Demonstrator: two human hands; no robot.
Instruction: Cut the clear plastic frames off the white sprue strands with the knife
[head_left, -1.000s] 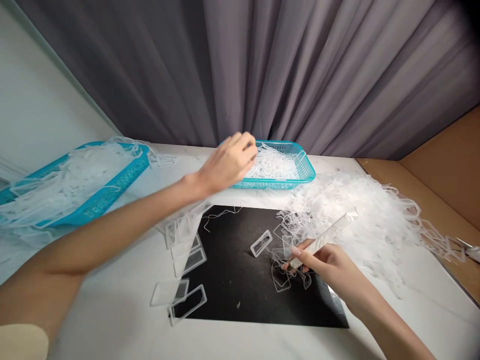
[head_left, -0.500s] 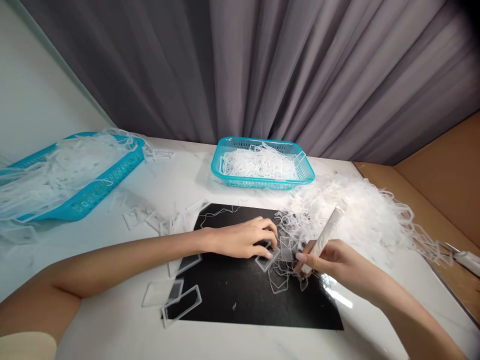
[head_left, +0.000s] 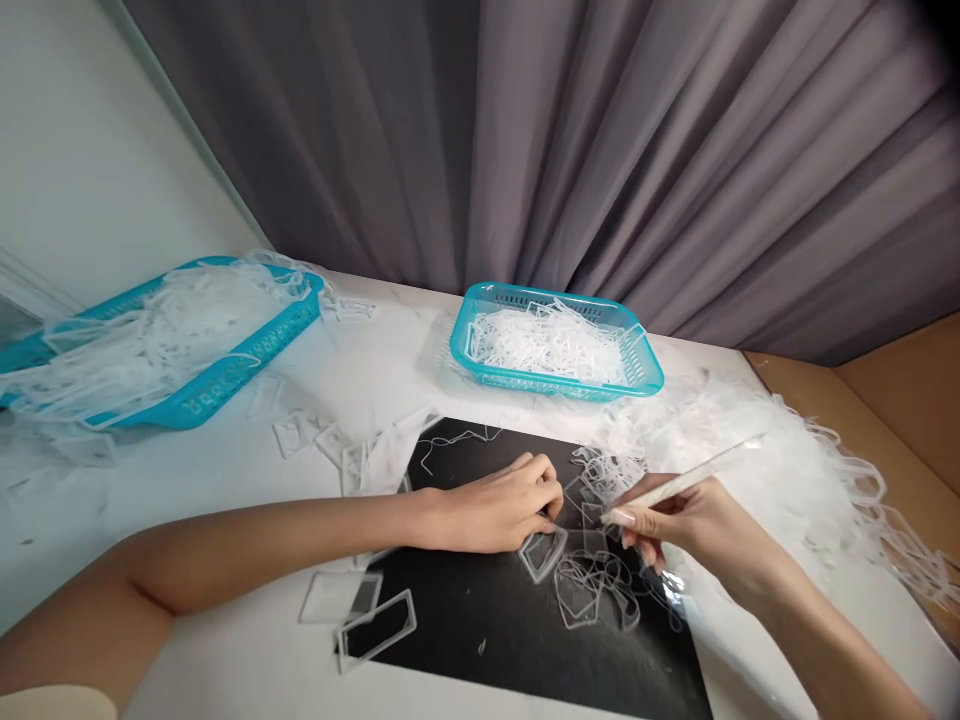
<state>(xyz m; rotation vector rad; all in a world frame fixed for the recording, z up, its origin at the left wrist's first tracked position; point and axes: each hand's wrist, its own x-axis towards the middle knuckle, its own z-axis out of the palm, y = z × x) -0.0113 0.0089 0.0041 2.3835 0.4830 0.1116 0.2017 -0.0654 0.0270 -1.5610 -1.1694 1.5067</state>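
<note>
Translucent plastic frame (head_left: pixel 552 562) lies on the black mat (head_left: pixel 465 600), its edge touched by the left hand (head_left: pixel 506 505), fingers curled, grip unclear, while the right hand (head_left: pixel 675 520) has its fingers closed around a white pen-like tool (head_left: pixel 679 485).

Cool light brightens the worktop (head_left: pixel 225 665); the curtain (head_left: pixel 390 130) past its far edge is dimmer. Glare glints on the black mat (head_left: pixel 457 610) at its right edge. The white tool (head_left: pixel 675 485) smears against the hazy white pile (head_left: pixel 795 500). The view's upper right corner darkens.
</note>
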